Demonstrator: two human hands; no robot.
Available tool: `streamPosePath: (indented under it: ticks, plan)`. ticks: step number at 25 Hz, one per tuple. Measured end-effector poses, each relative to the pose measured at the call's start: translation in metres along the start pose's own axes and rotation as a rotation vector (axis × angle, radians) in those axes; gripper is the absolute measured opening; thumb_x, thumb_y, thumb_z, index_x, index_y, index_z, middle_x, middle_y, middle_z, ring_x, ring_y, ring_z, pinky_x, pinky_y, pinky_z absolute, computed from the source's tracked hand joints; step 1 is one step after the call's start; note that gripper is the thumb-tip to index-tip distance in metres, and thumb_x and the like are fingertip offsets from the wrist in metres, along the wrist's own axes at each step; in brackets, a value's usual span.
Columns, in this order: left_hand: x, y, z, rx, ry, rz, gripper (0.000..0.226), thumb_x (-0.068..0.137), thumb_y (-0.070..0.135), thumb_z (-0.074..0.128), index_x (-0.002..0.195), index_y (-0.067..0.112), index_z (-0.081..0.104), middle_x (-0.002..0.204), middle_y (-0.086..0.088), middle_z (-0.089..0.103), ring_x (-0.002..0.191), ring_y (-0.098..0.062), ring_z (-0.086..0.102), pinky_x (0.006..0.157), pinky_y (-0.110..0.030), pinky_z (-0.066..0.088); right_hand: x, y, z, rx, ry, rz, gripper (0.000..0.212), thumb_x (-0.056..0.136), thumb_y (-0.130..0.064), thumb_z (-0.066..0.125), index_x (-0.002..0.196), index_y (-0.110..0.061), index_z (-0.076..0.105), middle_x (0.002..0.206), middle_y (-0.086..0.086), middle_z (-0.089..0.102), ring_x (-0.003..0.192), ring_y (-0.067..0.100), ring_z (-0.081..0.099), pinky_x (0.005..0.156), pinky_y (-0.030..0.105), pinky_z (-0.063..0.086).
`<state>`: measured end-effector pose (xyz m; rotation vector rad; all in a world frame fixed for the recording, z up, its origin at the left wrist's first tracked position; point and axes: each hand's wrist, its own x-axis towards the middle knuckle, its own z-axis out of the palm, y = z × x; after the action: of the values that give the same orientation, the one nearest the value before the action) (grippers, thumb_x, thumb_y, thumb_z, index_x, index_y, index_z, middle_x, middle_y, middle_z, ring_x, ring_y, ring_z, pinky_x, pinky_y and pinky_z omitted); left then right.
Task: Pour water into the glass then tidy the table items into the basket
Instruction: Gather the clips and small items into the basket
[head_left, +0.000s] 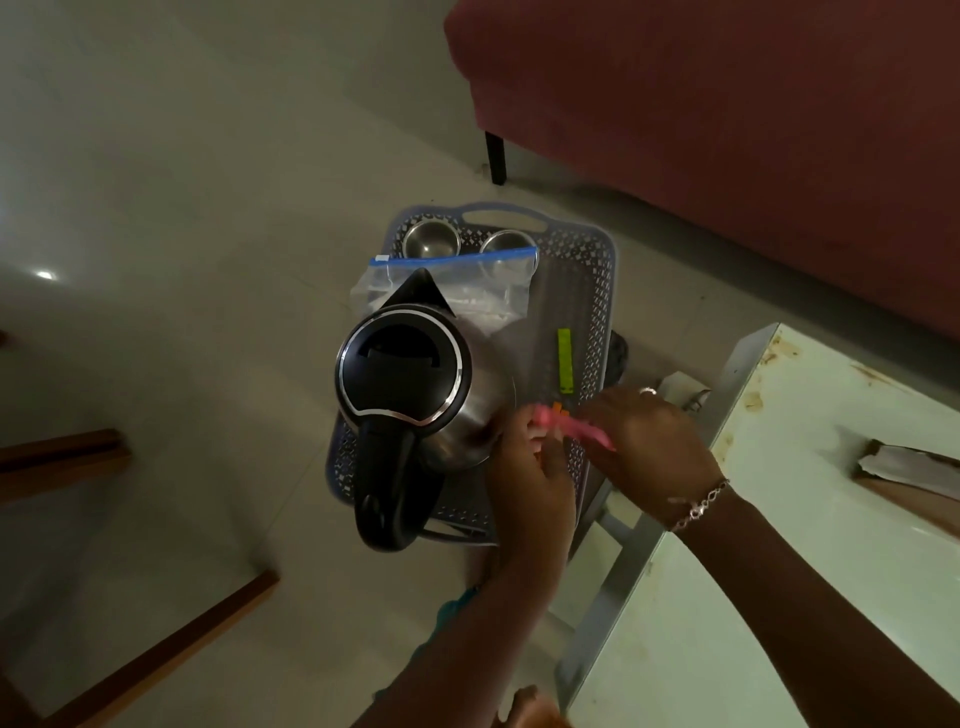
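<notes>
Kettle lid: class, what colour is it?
The kettle lid is black with a silver rim, shown best in the head view.

Honestly, nothing legible here. The closest thing is a yellow-green label strip (564, 361) on the clear packet (540, 338) lying in the basket (597, 291), and whatever's printed on it is way too small and blurry to make out.

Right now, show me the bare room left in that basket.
Free: the basket floor strip along its right wall, beyond the green-labelled packet, looks bare; so does the near corner beside the kettle handle. Crowded: kettle on the left, steel cups and zip bag at the far end, left hand and right hand holding a pink item over the near right edge.
</notes>
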<state>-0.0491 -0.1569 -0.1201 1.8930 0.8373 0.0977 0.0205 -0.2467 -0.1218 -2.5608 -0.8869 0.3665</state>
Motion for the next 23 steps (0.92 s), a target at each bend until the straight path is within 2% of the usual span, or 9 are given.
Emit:
streamPosePath:
  ticks: [1,3,5,7,9,13,17,20,23]
  plan:
    - [-0.002,-0.003,0.001,0.000,-0.011,-0.010,0.027,0.092,0.007,0.051,0.118,0.004,0.055,0.104,0.002,0.060,0.096,-0.009,0.057,0.079,-0.011,0.043,0.008,-0.003,-0.004,0.128,0.030,0.152,0.024,0.086,-0.027,0.056,0.074,-0.010,0.067,0.070,0.006,0.066,0.063,0.025,0.063,0.057,0.031,0.052]
    - [-0.006,-0.014,0.006,0.061,-0.097,-0.062,0.033,0.095,0.013,0.046,0.126,0.004,0.049,0.118,-0.006,0.059,0.111,-0.016,0.056,0.091,-0.022,0.043,0.034,-0.006,-0.009,0.337,0.096,0.442,0.021,0.083,-0.027,0.062,0.076,-0.008,0.066,0.073,0.006,0.067,0.068,0.022,0.063,0.067,0.030,0.050]
    - [-0.006,-0.028,0.009,0.167,-0.205,-0.143,0.036,0.096,0.018,0.043,0.130,0.006,0.046,0.127,-0.009,0.056,0.119,-0.020,0.051,0.098,-0.027,0.038,0.064,-0.007,-0.004,0.344,0.070,0.591,0.015,0.079,-0.018,0.063,0.081,-0.003,0.064,0.082,0.013,0.067,0.080,0.029,0.064,0.072,0.032,0.049]
    - [-0.002,-0.040,0.011,0.275,-0.280,-0.201,0.037,0.097,0.023,0.041,0.132,0.009,0.044,0.131,-0.009,0.052,0.121,-0.020,0.048,0.100,-0.028,0.036,0.089,-0.013,0.002,0.277,0.006,0.674,0.025,0.087,-0.024,0.054,0.088,0.000,0.062,0.091,0.019,0.066,0.089,0.035,0.062,0.069,0.031,0.042]
    - [0.003,-0.050,0.014,0.366,-0.326,-0.206,0.038,0.097,0.025,0.040,0.132,0.010,0.044,0.132,-0.010,0.051,0.121,-0.021,0.047,0.102,-0.030,0.036,0.104,-0.019,0.012,0.247,-0.041,0.717,0.037,0.095,-0.028,0.040,0.095,0.002,0.061,0.099,0.022,0.066,0.096,0.038,0.061,0.071,0.034,0.043]
    - [0.011,-0.064,0.021,0.436,-0.327,-0.198,0.039,0.095,0.020,0.043,0.134,0.013,0.040,0.132,-0.009,0.048,0.124,-0.021,0.045,0.106,-0.033,0.036,0.117,-0.019,0.027,0.143,-0.125,0.743,0.031,0.094,-0.012,0.036,0.109,0.004,0.060,0.113,0.024,0.063,0.107,0.038,0.058,0.087,0.041,0.048]
    - [0.013,-0.070,0.024,0.486,-0.357,-0.177,0.048,0.094,0.019,0.043,0.140,0.015,0.033,0.141,-0.007,0.041,0.133,-0.020,0.035,0.112,-0.032,0.027,0.119,-0.013,0.047,0.054,-0.147,0.743,0.029,0.094,-0.006,0.036,0.114,0.006,0.053,0.115,0.024,0.061,0.108,0.039,0.058,0.086,0.042,0.049]
    - [0.013,-0.070,0.028,0.413,-0.368,-0.193,0.049,0.090,0.020,0.051,0.137,0.018,0.038,0.137,-0.008,0.044,0.129,-0.023,0.040,0.109,-0.036,0.033,0.120,-0.013,0.052,0.047,-0.153,0.761,0.029,0.095,-0.010,0.036,0.118,0.004,0.050,0.117,0.023,0.060,0.110,0.039,0.057,0.086,0.043,0.048]
    - [0.012,-0.071,0.031,0.405,-0.388,-0.166,0.049,0.089,0.019,0.054,0.135,0.017,0.039,0.136,-0.008,0.047,0.128,-0.025,0.041,0.108,-0.038,0.035,0.119,-0.010,0.054,0.026,-0.178,0.759,0.029,0.094,-0.004,0.037,0.117,0.005,0.051,0.116,0.023,0.061,0.108,0.039,0.058,0.083,0.044,0.050]
